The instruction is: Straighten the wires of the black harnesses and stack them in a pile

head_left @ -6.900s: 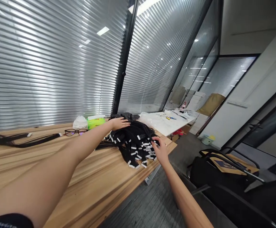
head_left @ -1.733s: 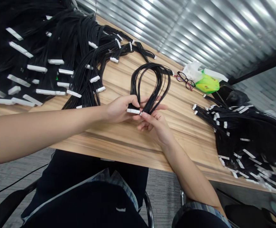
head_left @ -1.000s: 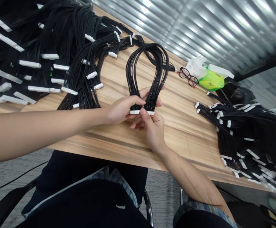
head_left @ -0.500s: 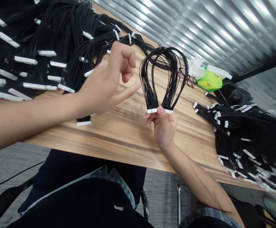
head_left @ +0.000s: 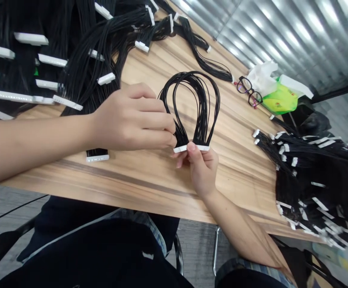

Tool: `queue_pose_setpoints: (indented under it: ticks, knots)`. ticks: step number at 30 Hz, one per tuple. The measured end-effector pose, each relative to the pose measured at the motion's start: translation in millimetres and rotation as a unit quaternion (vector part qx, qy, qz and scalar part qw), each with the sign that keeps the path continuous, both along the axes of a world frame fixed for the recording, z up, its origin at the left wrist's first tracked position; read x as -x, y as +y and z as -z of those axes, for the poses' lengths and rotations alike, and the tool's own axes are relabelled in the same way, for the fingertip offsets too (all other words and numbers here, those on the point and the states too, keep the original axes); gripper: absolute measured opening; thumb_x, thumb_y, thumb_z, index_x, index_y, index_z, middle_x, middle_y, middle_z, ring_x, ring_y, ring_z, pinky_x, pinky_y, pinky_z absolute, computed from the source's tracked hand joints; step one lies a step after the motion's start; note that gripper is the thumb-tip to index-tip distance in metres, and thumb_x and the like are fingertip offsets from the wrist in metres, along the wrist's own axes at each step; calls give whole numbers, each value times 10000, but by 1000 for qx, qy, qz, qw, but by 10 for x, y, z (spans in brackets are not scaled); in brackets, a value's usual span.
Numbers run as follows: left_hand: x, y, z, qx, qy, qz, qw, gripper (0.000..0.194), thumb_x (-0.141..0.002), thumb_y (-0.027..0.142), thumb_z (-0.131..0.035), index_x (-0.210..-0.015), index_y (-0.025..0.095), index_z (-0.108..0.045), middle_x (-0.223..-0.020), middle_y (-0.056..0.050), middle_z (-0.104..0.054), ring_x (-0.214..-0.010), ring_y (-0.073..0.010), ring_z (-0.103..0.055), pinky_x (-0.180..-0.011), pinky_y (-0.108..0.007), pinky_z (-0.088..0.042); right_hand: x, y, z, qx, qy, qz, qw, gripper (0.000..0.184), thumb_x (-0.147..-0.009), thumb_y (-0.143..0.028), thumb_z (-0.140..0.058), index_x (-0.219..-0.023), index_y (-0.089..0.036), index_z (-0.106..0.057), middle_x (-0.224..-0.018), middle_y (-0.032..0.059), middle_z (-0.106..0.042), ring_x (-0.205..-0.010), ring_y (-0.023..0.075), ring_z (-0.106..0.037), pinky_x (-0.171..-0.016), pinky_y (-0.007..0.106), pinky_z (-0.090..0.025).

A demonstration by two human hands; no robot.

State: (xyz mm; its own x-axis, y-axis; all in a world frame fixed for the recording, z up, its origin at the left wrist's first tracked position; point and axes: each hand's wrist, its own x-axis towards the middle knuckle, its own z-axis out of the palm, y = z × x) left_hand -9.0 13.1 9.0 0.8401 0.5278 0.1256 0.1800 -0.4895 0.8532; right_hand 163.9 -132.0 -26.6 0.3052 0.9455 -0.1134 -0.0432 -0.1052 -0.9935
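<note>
While my right hand (head_left: 202,172) pinches white connectors (head_left: 191,148) between thumb and fingers, left hand (head_left: 132,118) curls narrow, fingertips on wires just above them. Wire loop (head_left: 192,100) rises over mid-bench (head_left: 162,188): judged light, limp, prone to splaying; best held at connectors. Left heap (head_left: 81,76) of like harnesses crowds bench's left end, right heap (head_left: 312,176) its right end. Open wood between heaps and along near edge leaves room for moving.
</note>
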Motion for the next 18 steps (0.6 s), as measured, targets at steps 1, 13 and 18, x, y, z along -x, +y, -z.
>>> queue_pose_setpoints:
  ticks: [1,13,18]
  knots:
    - [-16,-7,-9,34,7,-5,999,212,-857,413,-780,-747,232,-774,-869,-25,-665,-992,-189,-614,-907,-312,-409,3,-4,1,-1,-2,-1,1000,373,-884,-588,-709,-705,-265,-654,-670,17,-776,-479,132,-599,-493,309,-529]
    - [107,-60,119,-141,-90,172,971,561,-927,529,-702,-526,182,-519,-557,47,-388,-597,-78,-305,-762,-288,-359,-218,73,16,-41,-22,108,993,348,-862,-542,-745,-685,-253,-663,-624,10,-747,-476,127,-586,-513,298,-502]
    - [135,-155,234,-138,-92,173,971,460,-1053,414,-499,-653,204,-588,-602,6,-548,-573,-94,-406,-608,-268,-275,-213,87,22,-59,-43,113,991,360,-830,-571,-750,-692,-258,-635,-611,4,-722,-429,125,-524,-451,307,-455]
